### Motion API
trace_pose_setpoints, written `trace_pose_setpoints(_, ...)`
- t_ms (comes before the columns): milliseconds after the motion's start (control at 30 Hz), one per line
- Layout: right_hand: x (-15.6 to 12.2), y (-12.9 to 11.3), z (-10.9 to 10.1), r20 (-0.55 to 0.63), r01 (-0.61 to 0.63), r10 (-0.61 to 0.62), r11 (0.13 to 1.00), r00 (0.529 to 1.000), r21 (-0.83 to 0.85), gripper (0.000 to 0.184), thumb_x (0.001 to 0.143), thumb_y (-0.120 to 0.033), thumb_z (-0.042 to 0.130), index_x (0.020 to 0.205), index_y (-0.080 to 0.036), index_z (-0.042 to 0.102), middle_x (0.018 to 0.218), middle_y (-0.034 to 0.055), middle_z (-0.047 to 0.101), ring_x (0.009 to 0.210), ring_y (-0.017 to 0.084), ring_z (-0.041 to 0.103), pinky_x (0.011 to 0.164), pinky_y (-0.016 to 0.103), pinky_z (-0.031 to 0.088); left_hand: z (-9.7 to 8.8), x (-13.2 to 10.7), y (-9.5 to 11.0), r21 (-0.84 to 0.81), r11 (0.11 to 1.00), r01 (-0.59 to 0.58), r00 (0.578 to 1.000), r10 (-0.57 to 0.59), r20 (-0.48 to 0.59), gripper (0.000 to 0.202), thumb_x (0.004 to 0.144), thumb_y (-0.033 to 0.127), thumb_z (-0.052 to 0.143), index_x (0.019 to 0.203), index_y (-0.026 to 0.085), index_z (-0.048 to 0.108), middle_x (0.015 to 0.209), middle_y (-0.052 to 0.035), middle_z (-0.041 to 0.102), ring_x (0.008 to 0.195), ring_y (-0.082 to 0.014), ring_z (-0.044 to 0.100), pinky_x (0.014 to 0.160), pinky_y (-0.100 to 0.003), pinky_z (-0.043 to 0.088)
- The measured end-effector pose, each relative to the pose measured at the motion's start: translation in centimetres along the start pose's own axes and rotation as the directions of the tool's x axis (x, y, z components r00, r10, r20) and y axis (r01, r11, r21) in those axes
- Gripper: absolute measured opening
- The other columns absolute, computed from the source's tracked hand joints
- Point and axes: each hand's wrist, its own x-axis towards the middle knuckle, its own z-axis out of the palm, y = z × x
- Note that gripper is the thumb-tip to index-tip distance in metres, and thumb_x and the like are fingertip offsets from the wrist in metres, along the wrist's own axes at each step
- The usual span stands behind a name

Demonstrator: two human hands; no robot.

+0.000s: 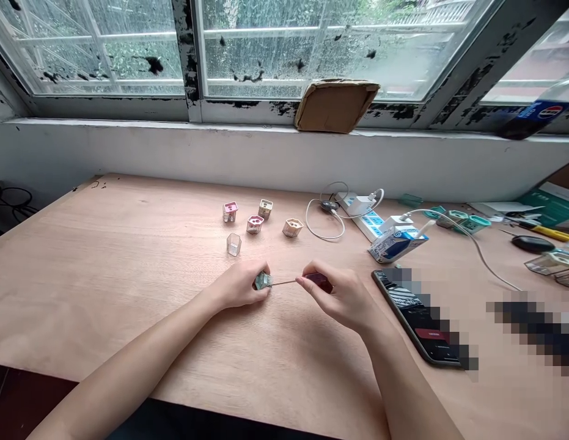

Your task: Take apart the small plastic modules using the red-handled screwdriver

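My left hand (241, 286) is closed around a small greenish pencil sharpener (262, 281), holding it just above the wooden table (128, 269). My right hand (341, 294) grips a small screwdriver (317, 281) by its dark red handle. Its thin metal shaft points left, and the tip touches the sharpener. Beyond my hands lie several more small sharpeners: two pink ones (230, 211) (255, 224), two beige ones (265, 209) (292, 227), and a clear plastic shell (233, 244).
A phone (419, 318) lies right of my right hand. Behind it are a small milk carton (396, 243), a white power strip (364, 215) with cables, teal sharpeners (467, 222) and a black mouse (533, 244). A cardboard piece (334, 105) leans on the windowsill.
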Motion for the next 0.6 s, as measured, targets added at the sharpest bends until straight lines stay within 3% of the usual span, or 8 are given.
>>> trace_pose_setpoints(167,0.2,-0.4,-0.5,-0.005,0.002,-0.001,0.998,1.000,0.068,0.022,0.093,-0.035,0.056,0.077,-0.021,0.058,0.061,-0.0004,0.059,0.054,0.013,0.052,0.050,0.025,0.040,-0.1,-0.4,-0.4,-0.048,0.999,-0.002,1.000,0.003,0.013,0.018,0.076,0.019,0.066,0.094,0.019,0.061,0.075,0.0015,0.059,0.066,-0.0127,0.054,0.060,-0.023,0.042)
trace_pose_setpoints(233,0.3,-0.2,-0.7,-0.058,-0.018,0.025,0.991,0.998,0.132,0.023,0.092,-0.037,0.058,0.077,-0.020,0.060,0.063,0.0010,0.060,0.058,0.015,0.055,0.052,0.026,0.042,-0.7,-0.6,-0.5,-0.079,0.997,0.000,1.000,0.000,0.002,0.018,0.076,0.018,0.066,0.094,0.019,0.061,0.072,0.0024,0.058,0.064,-0.0118,0.054,0.059,-0.022,0.043)
trace_pose_setpoints(400,0.5,1.9,-0.1,-0.257,-0.044,0.163,0.909,0.952,0.415,0.026,0.085,-0.045,0.067,0.085,-0.020,0.064,0.069,0.0029,0.063,0.063,0.017,0.060,0.055,0.028,0.048,-3.4,-0.9,-1.3,-0.155,0.988,0.003,0.973,-0.039,-0.226,0.017,0.079,0.021,0.067,0.094,0.018,0.061,0.079,0.0002,0.065,0.065,-0.0103,0.057,0.060,-0.022,0.045)
trace_pose_setpoints(500,0.8,3.1,0.8,-0.247,-0.075,0.216,0.875,0.945,0.478,0.031,0.080,-0.048,0.072,0.087,-0.019,0.065,0.074,0.0042,0.066,0.067,0.019,0.064,0.059,0.030,0.053,-4.4,-1.1,-2.1,-0.219,0.975,0.043,0.921,-0.123,-0.369,0.022,0.081,0.029,0.068,0.098,0.018,0.060,0.084,-0.0018,0.068,0.068,-0.0114,0.060,0.058,-0.022,0.045)
trace_pose_setpoints(600,1.1,3.7,1.8,-0.199,-0.130,0.236,0.890,0.951,0.436,0.035,0.078,-0.051,0.073,0.086,-0.018,0.066,0.082,0.0070,0.070,0.075,0.021,0.067,0.067,0.033,0.055,-4.4,-1.2,-2.7,-0.270,0.961,0.068,0.899,-0.176,-0.400,0.024,0.081,0.031,0.068,0.099,0.017,0.060,0.085,-0.0024,0.068,0.071,-0.0122,0.062,0.059,-0.021,0.045)
